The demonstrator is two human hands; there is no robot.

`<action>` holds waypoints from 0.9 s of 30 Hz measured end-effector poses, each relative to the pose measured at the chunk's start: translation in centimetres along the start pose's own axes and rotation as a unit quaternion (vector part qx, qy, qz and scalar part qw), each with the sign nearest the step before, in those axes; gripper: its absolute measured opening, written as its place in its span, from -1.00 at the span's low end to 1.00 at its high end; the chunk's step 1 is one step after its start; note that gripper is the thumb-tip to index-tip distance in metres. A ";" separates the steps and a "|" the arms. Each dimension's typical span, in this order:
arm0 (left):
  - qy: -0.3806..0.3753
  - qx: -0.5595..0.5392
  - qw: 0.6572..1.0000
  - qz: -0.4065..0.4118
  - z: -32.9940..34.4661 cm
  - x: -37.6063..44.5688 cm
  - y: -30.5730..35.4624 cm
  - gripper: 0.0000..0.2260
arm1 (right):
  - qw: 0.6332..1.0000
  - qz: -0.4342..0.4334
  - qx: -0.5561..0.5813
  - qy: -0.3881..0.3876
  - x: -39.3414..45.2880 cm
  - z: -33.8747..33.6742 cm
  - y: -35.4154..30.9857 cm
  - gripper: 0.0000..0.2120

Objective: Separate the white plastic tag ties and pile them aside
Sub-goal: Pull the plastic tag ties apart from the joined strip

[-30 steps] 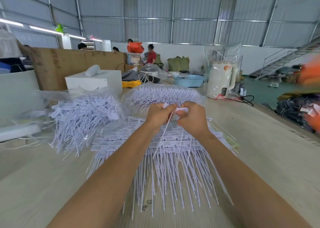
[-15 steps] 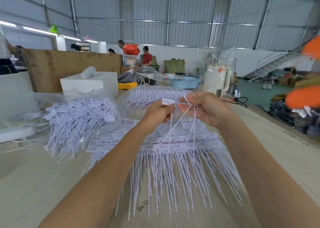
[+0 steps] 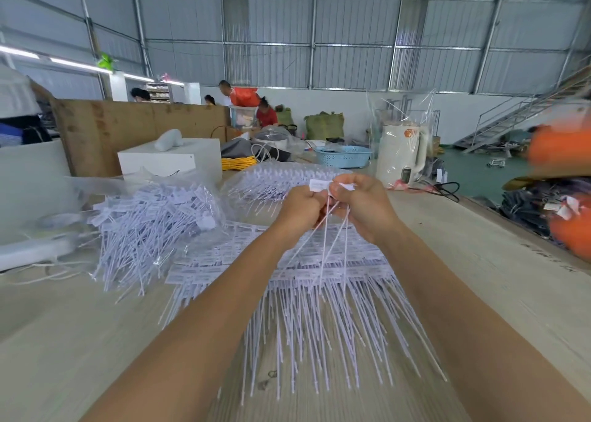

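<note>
head view: left hand (image 3: 300, 208) and right hand (image 3: 367, 205) each pinch a few tag ties (image 3: 329, 229); loose pile (image 3: 150, 226) built, joined strips (image 3: 303, 293) remain.

Blue basket (image 3: 343, 157) (beside white kettle (image 3: 399, 154))

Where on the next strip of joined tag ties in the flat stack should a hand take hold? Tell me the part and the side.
Take the strip of joined tag ties by its band of flat label heads, from above at its right end, beside the right hand. The heads give broad faces to pinch; the thin tails fan toward the person and would likely bend or slip.
</note>
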State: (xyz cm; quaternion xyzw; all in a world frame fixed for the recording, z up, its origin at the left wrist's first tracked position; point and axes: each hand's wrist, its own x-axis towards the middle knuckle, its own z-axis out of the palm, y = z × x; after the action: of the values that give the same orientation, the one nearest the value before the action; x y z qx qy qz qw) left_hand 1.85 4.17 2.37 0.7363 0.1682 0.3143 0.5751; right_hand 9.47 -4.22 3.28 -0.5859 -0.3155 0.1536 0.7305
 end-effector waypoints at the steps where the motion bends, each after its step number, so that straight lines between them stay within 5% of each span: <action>1: -0.005 0.010 1.000 0.000 0.2 0.0 -0.1 -0.75 | 1.000 -0.003 0.004 0.006 0.1 0.1 0.2 -0.94; 10: -0.071 -0.055 0.994 -0.069 1.5 -1.4 -0.6 -0.81 | 0.993 -0.023 0.030 0.108 0.6 1.9 1.7 -0.85; 15: -0.084 0.019 0.994 -0.069 0.0 -2.3 -1.2 -0.82 | 0.986 -0.048 0.060 0.149 0.8 2.9 1.9 -0.79; 20: 0.024 0.061 0.997 -0.027 -2.4 -2.9 -2.3 -0.68 | 0.998 -0.024 -0.001 0.064 -0.2 5.1 2.2 -0.90; 27: 0.155 0.084 0.984 -0.006 -10.8 -6.1 -3.3 -0.74 | 0.985 -0.070 -0.125 -0.097 -1.4 13.2 2.2 -0.62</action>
State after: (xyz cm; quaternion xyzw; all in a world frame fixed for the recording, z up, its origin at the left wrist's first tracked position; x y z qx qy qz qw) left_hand -9.37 9.36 -0.91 0.7236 0.2851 0.4059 0.4799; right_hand 0.30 5.60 2.29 -0.6313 -0.4422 0.1175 0.6262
